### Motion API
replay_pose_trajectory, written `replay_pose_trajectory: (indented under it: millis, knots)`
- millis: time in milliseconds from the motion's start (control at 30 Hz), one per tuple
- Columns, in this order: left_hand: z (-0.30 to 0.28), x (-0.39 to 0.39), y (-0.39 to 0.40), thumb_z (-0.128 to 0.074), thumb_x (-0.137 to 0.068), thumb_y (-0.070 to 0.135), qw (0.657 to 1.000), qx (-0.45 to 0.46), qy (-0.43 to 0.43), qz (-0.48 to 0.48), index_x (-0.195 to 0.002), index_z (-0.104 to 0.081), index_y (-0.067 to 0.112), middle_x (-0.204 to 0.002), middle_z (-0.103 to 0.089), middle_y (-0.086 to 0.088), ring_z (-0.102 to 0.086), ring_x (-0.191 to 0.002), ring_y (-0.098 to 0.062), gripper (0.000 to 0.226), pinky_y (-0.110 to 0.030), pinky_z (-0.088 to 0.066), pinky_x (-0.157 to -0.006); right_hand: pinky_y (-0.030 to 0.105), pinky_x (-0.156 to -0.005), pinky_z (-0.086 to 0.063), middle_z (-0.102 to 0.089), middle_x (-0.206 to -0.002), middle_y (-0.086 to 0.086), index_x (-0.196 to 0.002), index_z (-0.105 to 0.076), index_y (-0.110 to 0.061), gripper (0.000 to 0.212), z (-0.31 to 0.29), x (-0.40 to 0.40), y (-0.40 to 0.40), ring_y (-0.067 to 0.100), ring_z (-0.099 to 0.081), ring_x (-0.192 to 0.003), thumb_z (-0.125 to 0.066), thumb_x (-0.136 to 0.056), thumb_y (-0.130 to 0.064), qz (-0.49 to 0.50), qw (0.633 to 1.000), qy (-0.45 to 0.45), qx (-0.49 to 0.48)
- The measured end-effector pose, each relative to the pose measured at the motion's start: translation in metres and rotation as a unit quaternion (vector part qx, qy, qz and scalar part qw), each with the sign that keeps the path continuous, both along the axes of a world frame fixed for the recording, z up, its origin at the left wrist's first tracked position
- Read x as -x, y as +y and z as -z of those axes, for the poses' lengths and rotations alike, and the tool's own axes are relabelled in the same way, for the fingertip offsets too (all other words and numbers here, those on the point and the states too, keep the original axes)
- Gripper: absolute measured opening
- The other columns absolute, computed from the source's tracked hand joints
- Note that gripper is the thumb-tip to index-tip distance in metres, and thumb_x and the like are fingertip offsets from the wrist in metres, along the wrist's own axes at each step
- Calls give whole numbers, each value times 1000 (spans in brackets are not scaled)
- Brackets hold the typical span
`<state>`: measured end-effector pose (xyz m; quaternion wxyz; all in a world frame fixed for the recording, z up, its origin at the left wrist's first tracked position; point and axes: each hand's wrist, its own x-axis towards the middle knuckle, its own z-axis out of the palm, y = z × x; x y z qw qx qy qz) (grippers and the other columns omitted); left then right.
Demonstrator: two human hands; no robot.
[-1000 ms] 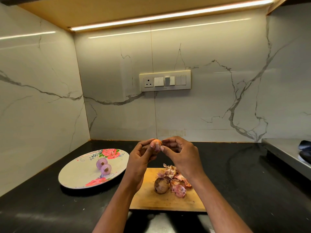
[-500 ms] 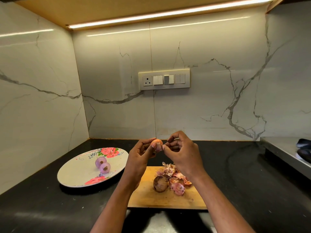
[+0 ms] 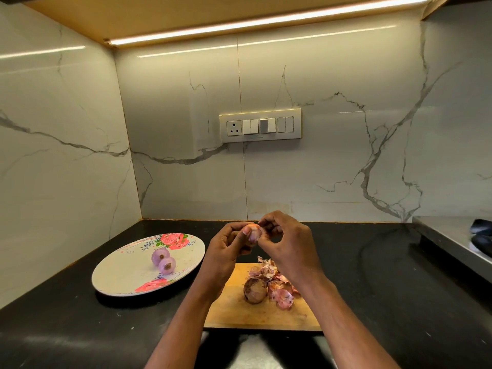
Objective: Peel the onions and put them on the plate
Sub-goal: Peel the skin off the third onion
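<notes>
Black counter (image 3: pixel 372 288), marble walls. Above wooden board (image 3: pixel 239 312): left hand (image 3: pixel 226 251) gripping small onion (image 3: pixel 253 233), right hand (image 3: pixel 290 243) pinching its skin. Unpeeled onion (image 3: pixel 254 290), peelings (image 3: pixel 279 286) on board. Two peeled onions (image 3: pixel 163 261) on floral plate (image 3: pixel 119 275).

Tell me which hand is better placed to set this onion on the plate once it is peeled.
Probably the left hand. It grips the onion and is on the same side as the plate, which lies left of the cutting board. The right hand is farther away, its fingers picking at the skin.
</notes>
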<state>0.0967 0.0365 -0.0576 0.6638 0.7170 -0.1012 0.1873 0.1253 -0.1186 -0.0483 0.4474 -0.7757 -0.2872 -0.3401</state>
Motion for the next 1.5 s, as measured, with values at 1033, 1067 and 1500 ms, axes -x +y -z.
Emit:
replay_pose_trajectory:
  millis: [1033, 1067, 1500]
  knots:
    - [-2, 2, 0, -51, -88, 44, 998, 51, 42, 15, -123, -64, 19, -115, -69, -5, -68, -105, -24, 45, -30, -58, -83, 12, -68, -48, -67, -89, -17, -99, -74, -27, 16, 8, -15, -19, -1, -63, -83, -60, -98, -36, -9, 988, 153, 3]
    - [-2, 2, 0, -52, -89, 44, 998, 52, 41, 12, -123, -64, 18, -114, -70, -5, -70, -103, -24, 45, -31, -58, -82, 8, -69, -46, -66, -92, -19, -103, -74, -28, 15, 6, -13, -17, -4, -61, -87, -63, -96, -36, -12, 991, 137, 9]
    - [1, -2, 1, -55, -87, 48, 998, 29, 50, -12, -117, -67, 14, -102, -71, -6, -70, -87, -14, 46, -25, -56, -75, 8, -75, -51, -76, -97, -10, -107, -78, -23, 21, 2, -2, -7, -1, -66, -89, -73, -89, -31, -34, 999, 37, 22]
